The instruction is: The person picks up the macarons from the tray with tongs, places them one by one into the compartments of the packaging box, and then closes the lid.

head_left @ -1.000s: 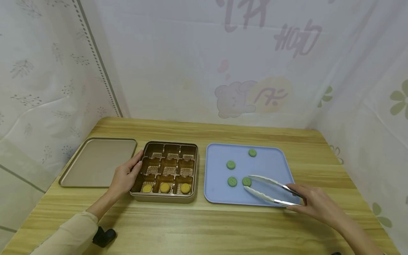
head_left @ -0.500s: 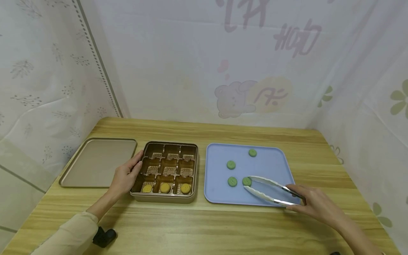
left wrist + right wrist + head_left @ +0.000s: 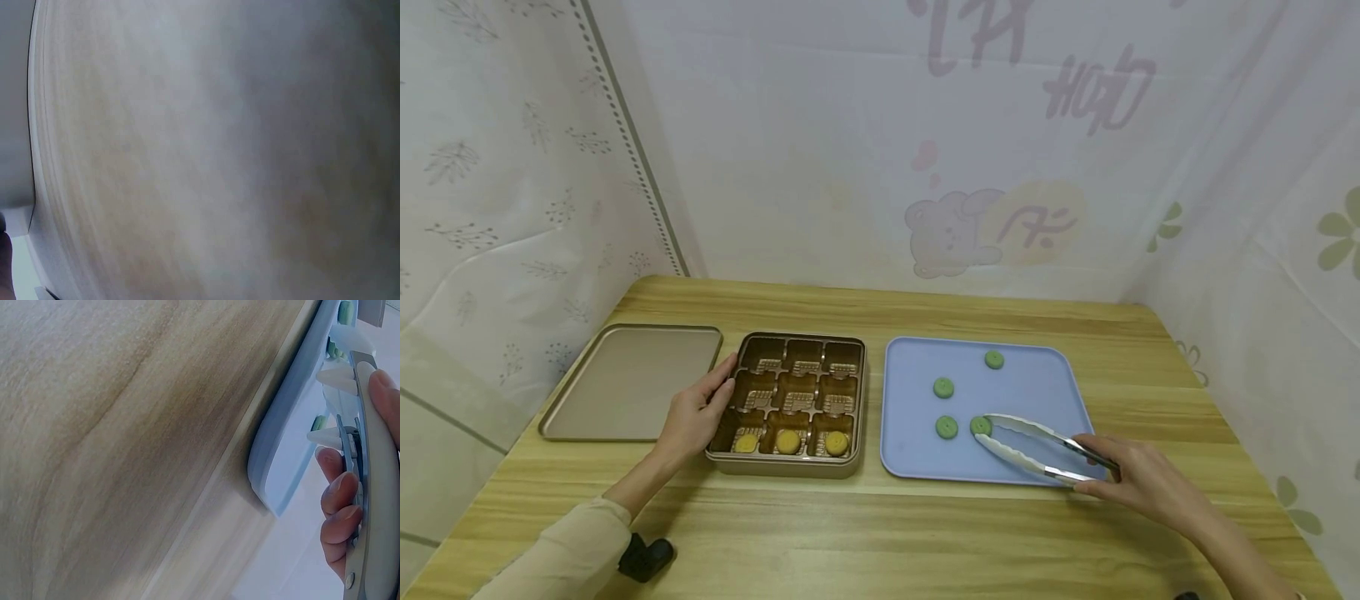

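Observation:
My right hand (image 3: 1138, 479) grips a pair of metal tongs (image 3: 1026, 462) with pale scalloped tips. Their tips stand on either side of a small round green cookie (image 3: 981, 427) on the blue tray (image 3: 1037, 392). In the right wrist view, fingers and thumb wrap the tongs' handles (image 3: 381, 487). My left hand (image 3: 692, 417) rests against the left side of a brown square box (image 3: 790, 468), its fingertips at the rim. Inside, a divided insert has small compartments; the front row holds three yellow cookies (image 3: 787, 442), one per compartment. The left wrist view shows mostly blurred tabletop.
Three more green cookies (image 3: 946, 427) lie on the blue tray. A flat gold-brown lid (image 3: 632, 383) lies left of the box. Everything stands on a wooden table (image 3: 880, 542); a printed curtain (image 3: 820, 167) hangs behind and at both sides.
The tongs' tips have drawn slightly closer together around the green cookie. The left hand, the box and the trays have stayed in place.

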Available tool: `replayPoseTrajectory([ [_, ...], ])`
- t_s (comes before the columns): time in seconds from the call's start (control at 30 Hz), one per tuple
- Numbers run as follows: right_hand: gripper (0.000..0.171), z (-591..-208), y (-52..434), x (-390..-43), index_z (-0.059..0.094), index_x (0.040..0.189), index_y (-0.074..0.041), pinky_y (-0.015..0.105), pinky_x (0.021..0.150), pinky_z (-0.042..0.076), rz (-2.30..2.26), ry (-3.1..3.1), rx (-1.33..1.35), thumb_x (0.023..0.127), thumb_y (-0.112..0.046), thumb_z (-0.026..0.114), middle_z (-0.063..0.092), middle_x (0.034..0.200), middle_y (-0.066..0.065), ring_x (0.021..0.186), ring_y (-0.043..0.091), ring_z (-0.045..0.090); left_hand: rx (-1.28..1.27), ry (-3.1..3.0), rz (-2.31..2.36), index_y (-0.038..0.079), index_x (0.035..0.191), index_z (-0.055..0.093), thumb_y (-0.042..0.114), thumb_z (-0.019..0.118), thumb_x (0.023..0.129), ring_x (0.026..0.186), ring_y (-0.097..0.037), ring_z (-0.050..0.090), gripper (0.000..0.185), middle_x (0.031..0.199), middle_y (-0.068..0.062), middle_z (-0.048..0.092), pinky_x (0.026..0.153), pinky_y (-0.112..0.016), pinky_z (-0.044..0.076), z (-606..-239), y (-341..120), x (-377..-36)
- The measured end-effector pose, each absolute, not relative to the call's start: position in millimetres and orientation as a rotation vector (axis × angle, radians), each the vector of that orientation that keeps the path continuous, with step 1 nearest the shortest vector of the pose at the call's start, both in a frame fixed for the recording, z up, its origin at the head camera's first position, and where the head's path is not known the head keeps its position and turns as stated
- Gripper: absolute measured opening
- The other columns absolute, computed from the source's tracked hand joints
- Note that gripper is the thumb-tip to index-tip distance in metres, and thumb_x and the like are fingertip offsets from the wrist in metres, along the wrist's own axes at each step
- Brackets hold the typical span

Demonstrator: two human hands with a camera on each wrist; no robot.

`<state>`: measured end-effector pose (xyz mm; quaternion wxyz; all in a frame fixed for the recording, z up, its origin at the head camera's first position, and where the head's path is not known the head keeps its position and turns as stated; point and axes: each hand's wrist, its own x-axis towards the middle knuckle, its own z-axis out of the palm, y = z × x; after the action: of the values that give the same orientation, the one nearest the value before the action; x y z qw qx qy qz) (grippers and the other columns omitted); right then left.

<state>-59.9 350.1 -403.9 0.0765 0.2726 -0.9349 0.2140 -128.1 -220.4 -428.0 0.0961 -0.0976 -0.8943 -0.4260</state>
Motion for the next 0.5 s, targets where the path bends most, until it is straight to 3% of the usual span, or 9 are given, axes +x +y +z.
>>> replayPoseTrajectory([
  [0.17,0.053,-404.3,349.9,-59.8,0.068,0.116,0.001,0.008,0.047,0.03,0.642,-2.79,0.827,0.071,-0.02,0.086,0.063,0.078,-0.008,0.056,-0.013,0.031,-0.292,-2.644,-1.263,-0.004,0.147,0.04,0.017,0.042,0.106,0.135,-0.048,0.04,0.046,0.15,-0.027,0.041,0.091,0.01,0.02,-427.7,-220.2,-127.7],
  [0.5,0.052,-404.9,348.9,-58.8,0.068,0.116,-0.002,0.007,0.047,0.029,0.653,-2.781,0.814,0.071,-0.02,0.086,0.046,0.07,-0.02,0.055,-0.013,0.031,-0.291,-2.648,-1.28,-0.004,0.147,0.039,0.017,0.042,0.106,0.136,-0.048,0.039,0.046,0.15,-0.027,0.04,0.091,0.01,0.02,-425.6,-220.0,-127.4],
])
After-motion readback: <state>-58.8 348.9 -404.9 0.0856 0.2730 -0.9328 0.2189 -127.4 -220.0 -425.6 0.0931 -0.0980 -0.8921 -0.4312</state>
